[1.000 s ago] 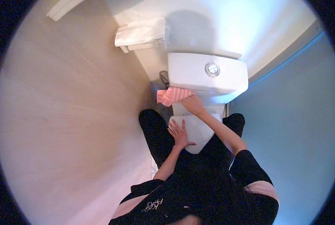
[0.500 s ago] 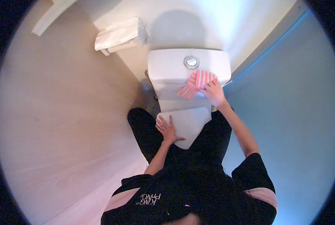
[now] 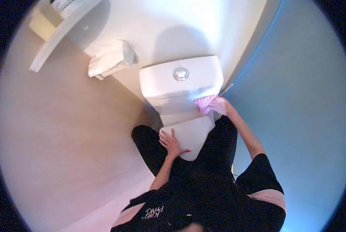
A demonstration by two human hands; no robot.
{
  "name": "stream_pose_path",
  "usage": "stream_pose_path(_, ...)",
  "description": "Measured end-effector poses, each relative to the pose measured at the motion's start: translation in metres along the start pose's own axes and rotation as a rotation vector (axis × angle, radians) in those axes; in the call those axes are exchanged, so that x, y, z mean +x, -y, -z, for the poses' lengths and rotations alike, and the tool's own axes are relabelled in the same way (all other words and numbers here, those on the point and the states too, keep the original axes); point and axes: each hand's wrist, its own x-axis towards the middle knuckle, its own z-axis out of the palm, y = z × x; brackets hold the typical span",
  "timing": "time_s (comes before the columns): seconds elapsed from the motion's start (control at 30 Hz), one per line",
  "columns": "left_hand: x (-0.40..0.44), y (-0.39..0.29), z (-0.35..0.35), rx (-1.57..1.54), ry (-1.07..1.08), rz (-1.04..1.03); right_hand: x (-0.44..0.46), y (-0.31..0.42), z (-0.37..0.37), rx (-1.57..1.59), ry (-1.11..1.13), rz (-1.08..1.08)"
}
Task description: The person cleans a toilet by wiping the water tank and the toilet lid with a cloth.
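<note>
My left hand [image 3: 172, 144] lies with fingers spread on the closed white toilet lid [image 3: 192, 135]. In my right hand [image 3: 220, 105] is a pink-and-white striped cloth [image 3: 204, 103], held against the front of the toilet tank [image 3: 169, 89] near its right side, just below the tank top's edge. The right fingers are partly blurred and hidden around the cloth. A round chrome flush button [image 3: 181, 73] sits on top of the tank.
At the upper left, a pack of white tissue [image 3: 109, 60] rests on a holder by the wall. Higher up is a curved white shelf edge [image 3: 60, 33] with things on it. A wood-look panel [image 3: 64, 135] stands left and a grey-blue panel [image 3: 293, 116] right.
My right hand has moved the cloth from the tank's top front edge down onto its front face. The left hand stays on the lid. The head view has shifted and tilted slightly.
</note>
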Motion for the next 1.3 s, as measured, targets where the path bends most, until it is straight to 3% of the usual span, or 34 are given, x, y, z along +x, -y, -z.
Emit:
stream_pose_path(0.07,0.001,-0.001,0.002,0.006,0.014,-0.002,-0.021,-0.016,0.048,-0.131,-0.351,-0.053)
stream_pose_path(0.13,-0.001,-0.001,0.005,0.0,0.009,-0.022,-0.033,-0.015,0.081,-0.148,-0.231,-0.278)
stream_pose_path(0.23,0.003,-0.001,0.001,0.019,0.009,-0.009,0.005,0.013,0.115,0.435,-0.935,-0.78)
stream_pose_path(0.3,0.002,0.002,-0.005,0.021,0.003,-0.002,0.013,0.03,0.046,1.369,-0.762,-0.902)
stream_pose_path(0.37,0.002,0.005,-0.005,0.005,-0.029,-0.028,0.027,0.062,-0.033,1.047,-0.723,-0.988)
stream_pose_path(0.43,0.003,0.001,0.0,0.03,-0.003,-0.014,0.031,0.071,-0.088,0.968,-0.84,-0.811)
stream_pose_path(0.53,0.002,0.008,-0.013,0.069,-0.032,-0.025,0.025,0.072,-0.101,1.236,-0.756,-0.98)
stream_pose_path(0.57,0.004,0.008,-0.013,0.079,-0.058,-0.037,0.031,0.064,-0.119,1.6,-0.872,-0.972)
stream_pose_path(0.6,0.006,0.008,-0.014,0.087,-0.034,-0.031,0.023,0.054,-0.136,1.597,-0.854,-0.98)
stream_pose_path(0.7,0.005,0.005,-0.012,0.105,0.023,-0.021,0.009,0.014,-0.022,1.484,-0.839,-1.026)
stream_pose_path(0.77,0.006,0.006,-0.012,0.119,0.02,-0.018,0.009,-0.014,0.051,1.737,-0.925,-0.875)
stream_pose_path(0.8,0.005,0.004,-0.012,0.122,0.032,-0.007,0.01,-0.029,0.064,1.793,-1.034,-0.715)
stream_pose_path(0.83,0.005,0.001,-0.011,0.124,0.039,0.001,0.014,-0.044,0.059,1.823,-1.106,-0.695)
stream_pose_path(0.93,0.007,0.004,-0.012,0.12,0.039,-0.006,0.029,-0.066,0.061,1.755,-1.059,-0.806)
stream_pose_path(0.97,0.008,0.005,-0.014,0.117,0.034,-0.008,0.033,-0.07,0.047,1.823,-0.94,-0.854)
stream_pose_path(1.07,0.009,0.01,-0.015,0.114,0.041,-0.019,0.047,-0.041,-0.005,1.813,-0.935,-1.125)
stream_pose_path(1.13,0.01,0.001,-0.009,0.139,0.082,0.045,0.041,-0.021,-0.109,1.719,-0.801,-1.283)
stream_pose_path(1.2,0.011,-0.003,-0.005,0.151,0.082,0.053,0.028,0.025,-0.105,1.648,-0.948,-1.271)
stream_pose_path(1.3,0.005,-0.003,-0.007,0.155,0.053,0.019,0.005,0.076,-0.144,1.341,-0.788,-1.254)
